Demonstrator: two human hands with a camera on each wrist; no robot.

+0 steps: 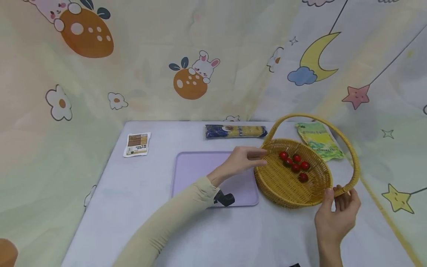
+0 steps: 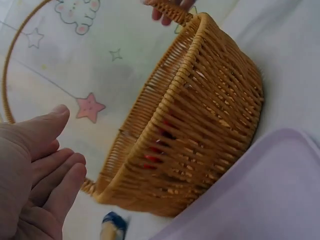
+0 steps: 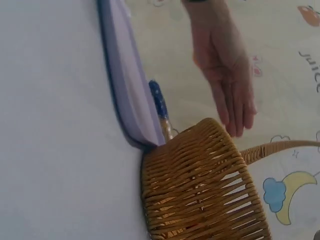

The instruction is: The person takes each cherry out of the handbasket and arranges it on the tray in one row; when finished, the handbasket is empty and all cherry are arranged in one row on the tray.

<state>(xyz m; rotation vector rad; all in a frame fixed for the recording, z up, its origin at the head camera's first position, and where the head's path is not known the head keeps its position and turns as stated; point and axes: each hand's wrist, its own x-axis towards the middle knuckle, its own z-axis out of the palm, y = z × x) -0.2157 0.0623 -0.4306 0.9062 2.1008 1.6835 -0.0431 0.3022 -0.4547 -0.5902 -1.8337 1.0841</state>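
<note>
A round wicker basket [image 1: 280,189] with a tall arched handle sits on the right side of the table, several small red cherry tomatoes [image 1: 295,168] inside it. At its near right, my right hand [image 1: 337,215] pinches the rim by the foot of the handle, thumb in front and fingers behind. My left hand [image 1: 243,159] is at the opposite side, close to the rim near the other handle foot; nothing is between its relaxed fingers. In the left wrist view that hand [image 2: 40,175] shows its palm side beside the basket wall [image 2: 200,110].
A lilac tray [image 1: 190,159] lies left of the basket, partly under my left forearm. Behind are a long blue-and-yellow packet [image 1: 237,131] and a green-yellow bag [image 1: 320,141]. A small white-and-brown sachet [image 1: 137,144] lies far left. Patterned cloth [image 1: 146,74] hangs around the table.
</note>
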